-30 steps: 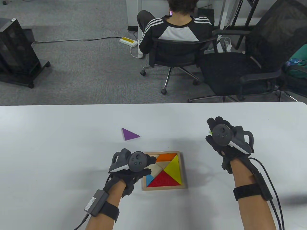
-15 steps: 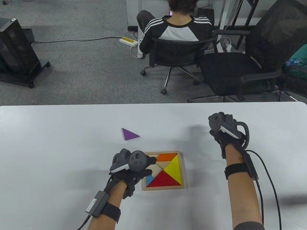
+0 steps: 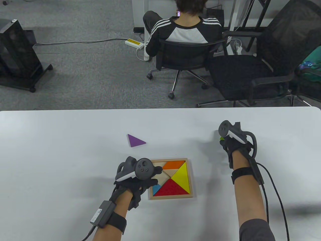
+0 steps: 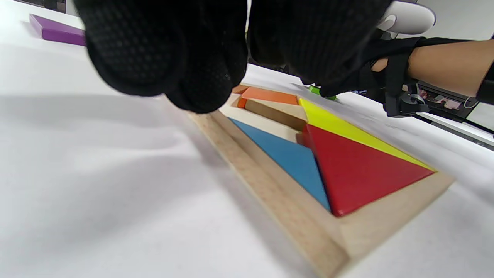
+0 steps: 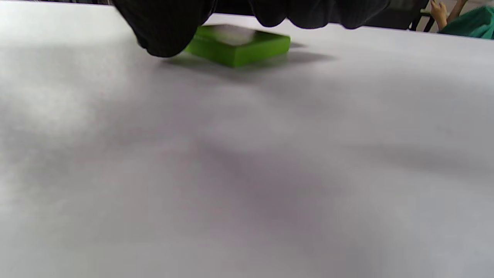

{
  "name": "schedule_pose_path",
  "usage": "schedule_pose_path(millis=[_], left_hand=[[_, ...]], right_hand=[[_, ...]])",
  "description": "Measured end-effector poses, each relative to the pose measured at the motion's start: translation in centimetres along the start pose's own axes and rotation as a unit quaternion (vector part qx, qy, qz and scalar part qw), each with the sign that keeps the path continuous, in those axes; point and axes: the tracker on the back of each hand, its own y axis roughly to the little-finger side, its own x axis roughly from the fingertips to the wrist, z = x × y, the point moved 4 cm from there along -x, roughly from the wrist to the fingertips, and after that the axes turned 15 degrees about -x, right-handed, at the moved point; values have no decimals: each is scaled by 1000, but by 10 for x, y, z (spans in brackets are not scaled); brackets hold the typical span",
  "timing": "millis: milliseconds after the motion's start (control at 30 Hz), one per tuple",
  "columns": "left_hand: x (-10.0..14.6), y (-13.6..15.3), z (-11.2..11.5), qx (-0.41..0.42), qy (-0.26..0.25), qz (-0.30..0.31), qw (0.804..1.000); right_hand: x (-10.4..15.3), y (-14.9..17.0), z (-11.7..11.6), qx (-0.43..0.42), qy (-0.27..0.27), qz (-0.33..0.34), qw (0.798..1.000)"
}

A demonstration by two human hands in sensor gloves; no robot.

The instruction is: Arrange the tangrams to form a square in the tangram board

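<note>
The wooden tangram board holds an orange piece, a yellow triangle, a red triangle and a blue triangle; bare wood shows in its middle and upper left. My left hand rests with loosely curled fingers on the board's left edge. A purple triangle lies loose up-left of the board. To the right, my right hand points down at a green square piece flat on the table, thumb at its near left corner, other fingers over its far edge.
The white table ends at a far edge just beyond the hands. Beyond it a person sits with their back turned on an office chair, beside a second black chair. A cable runs from my right wrist.
My right hand has tipped from palm-down to fingertips-down over the green piece, its tracker swinging upward. The left hand and the board pieces have not moved.
</note>
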Motion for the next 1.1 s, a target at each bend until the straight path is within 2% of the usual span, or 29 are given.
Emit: schedule_pose_path(millis=[100,200,367,500,733,1100], left_hand=[[1,1,0,2,3,-2,1000],[2,2,-1,4,5,-3,1000],[3,5,-3,12,3,-4,1000],[5,8,-3,13,7,-5,1000],[9,13,-12,13,-10,-14,1000],[14,15,-21,-4,-23,-18,1000]], right_hand=[[-1,-1,-1,-26,-15,-3,1000],[-2,-6,3,3,-10,-6,1000],[3,-16,11,14,40,11,999],[8,-16,13,26,53,14,998],[28,-21,19,51,86,47,994],[64,-37,41,40,127,85,988]])
